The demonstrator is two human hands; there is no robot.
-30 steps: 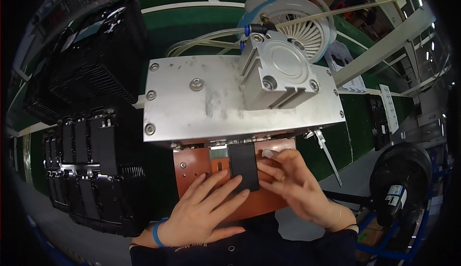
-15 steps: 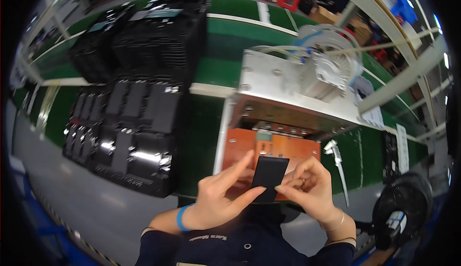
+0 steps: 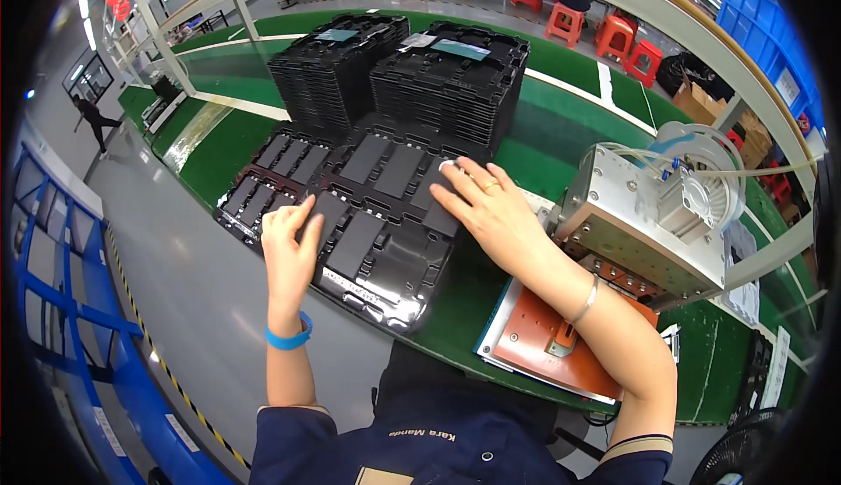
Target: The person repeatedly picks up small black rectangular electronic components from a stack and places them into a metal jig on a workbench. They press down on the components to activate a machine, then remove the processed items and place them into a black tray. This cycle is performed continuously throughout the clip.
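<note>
My left hand (image 3: pixel 292 238) is at the left edge of a black plastic tray (image 3: pixel 405 279), its thumb and index finger apart beside a flat black panel (image 3: pixel 329 215) in a near slot. A second black panel (image 3: pixel 356 244) lies just right of that one. Over the tray's far right slot, my right hand (image 3: pixel 492 209) spreads its fingers, partly covering another dark panel (image 3: pixel 441 219); whether it presses on it I cannot tell. Two more panels, a left one (image 3: pixel 365 160) and a middle one (image 3: pixel 403 169), fill the far row. The near right slot shows bare shiny plastic.
Tall stacks of black trays, one left (image 3: pixel 320 82) and one right (image 3: pixel 447 91), stand behind. Another filled tray (image 3: pixel 279 174) lies left. To the right, a metal press fixture (image 3: pixel 644 213) stands by an orange plate (image 3: pixel 534 336) under my right forearm. A fan (image 3: pixel 745 454) is lower right.
Both hands have moved left from the fixture to the tray. The panel held between them is out of my hands; the near left slot, shiny before, now has a panel. The view has swung left.
</note>
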